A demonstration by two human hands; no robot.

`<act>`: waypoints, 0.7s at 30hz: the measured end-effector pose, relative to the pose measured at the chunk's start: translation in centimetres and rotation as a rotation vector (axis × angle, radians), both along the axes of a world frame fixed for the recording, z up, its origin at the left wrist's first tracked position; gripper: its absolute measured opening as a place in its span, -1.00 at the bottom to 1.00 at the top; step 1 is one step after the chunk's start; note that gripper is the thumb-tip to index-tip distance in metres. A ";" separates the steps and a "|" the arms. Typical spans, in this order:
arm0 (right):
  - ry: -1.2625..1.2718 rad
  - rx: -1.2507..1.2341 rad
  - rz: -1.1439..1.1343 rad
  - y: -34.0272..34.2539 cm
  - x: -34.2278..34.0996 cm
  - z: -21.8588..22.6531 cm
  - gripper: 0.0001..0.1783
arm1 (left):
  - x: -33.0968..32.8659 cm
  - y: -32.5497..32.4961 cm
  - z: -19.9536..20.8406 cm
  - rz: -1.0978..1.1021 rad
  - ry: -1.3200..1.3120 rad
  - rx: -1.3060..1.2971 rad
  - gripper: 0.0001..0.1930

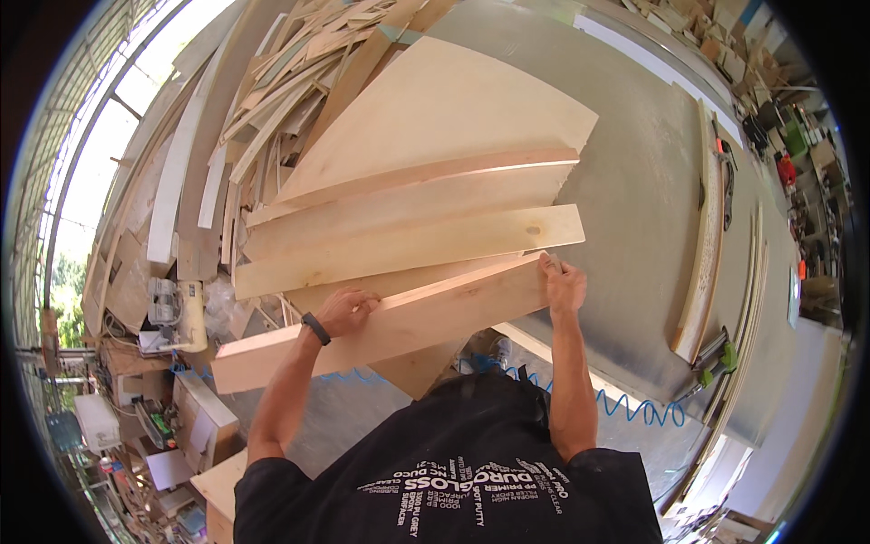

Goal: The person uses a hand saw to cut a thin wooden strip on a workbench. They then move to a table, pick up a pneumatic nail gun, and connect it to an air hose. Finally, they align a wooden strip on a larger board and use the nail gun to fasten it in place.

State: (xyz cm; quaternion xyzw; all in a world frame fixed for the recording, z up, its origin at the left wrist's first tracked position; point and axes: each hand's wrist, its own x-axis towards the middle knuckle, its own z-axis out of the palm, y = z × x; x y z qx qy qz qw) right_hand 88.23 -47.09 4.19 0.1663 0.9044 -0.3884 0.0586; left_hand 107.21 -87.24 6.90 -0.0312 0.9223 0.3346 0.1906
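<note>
Grey desk (652, 208): wide plywood sheet (453, 109) at far-left edge. Three pale boards (408, 213) already fanned beside it. Fourth plank (399, 322) at near edge, not yet aligned. Left hand (346, 308) fingers curled over plank's top edge; right hand (564, 283) fingers gripping its end.

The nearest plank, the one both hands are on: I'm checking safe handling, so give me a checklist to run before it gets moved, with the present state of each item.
1. Left hand grip on the nearest plank: ok, fingers over its far edge, near the middle.
2. Right hand grip: ok, at the plank's right end.
3. Plank's underside support: cannot tell, hidden.
4. Other planks lie apart from it: not ok, they overlap right beside it.
5. Blue coiled hose away from the plank: ok, it hangs lower, by the worktable edge.
</note>
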 end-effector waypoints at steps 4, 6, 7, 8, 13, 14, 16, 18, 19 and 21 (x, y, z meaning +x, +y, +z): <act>-0.061 -0.005 -0.051 0.4 0.4 1.0 -0.40 | -0.7 0.8 3.3 -0.057 -0.145 -0.023 -0.33; -0.091 -0.022 -0.073 1.4 0.4 -0.6 -0.37 | -0.8 1.3 3.5 -0.115 -0.044 -0.103 -0.19; -0.096 -0.022 -0.062 1.7 0.3 -2.3 -0.37 | -0.3 1.4 2.9 -0.095 0.070 -0.103 -0.14; -0.103 -0.025 -0.058 1.7 0.4 -2.5 -0.37 | -0.2 1.7 2.8 -0.081 0.183 -0.103 -0.08; -0.157 0.041 0.001 2.8 0.8 -2.3 -0.28 | 2.2 0.8 -1.0 0.203 0.559 -0.261 -0.35; -0.192 0.068 -0.012 3.1 1.2 -2.6 -0.25 | 3.2 -0.3 -1.2 0.455 0.654 -0.416 -0.45; -0.230 0.072 -0.012 3.3 1.9 -1.9 -0.19 | 7.0 -4.6 -4.0 1.091 0.992 -0.690 -0.39; -0.222 0.169 0.028 2.8 1.7 -2.7 -0.14 | 16.9 -13.1 -11.4 1.680 0.733 -0.449 -0.30; -0.234 0.050 0.042 2.7 1.4 -2.7 -0.15 | 20.1 -14.4 -10.9 1.886 0.628 0.165 -0.26; -0.231 -0.158 0.026 3.5 1.6 -2.9 -0.19 | 18.3 -11.9 -7.9 2.059 0.654 0.613 -0.25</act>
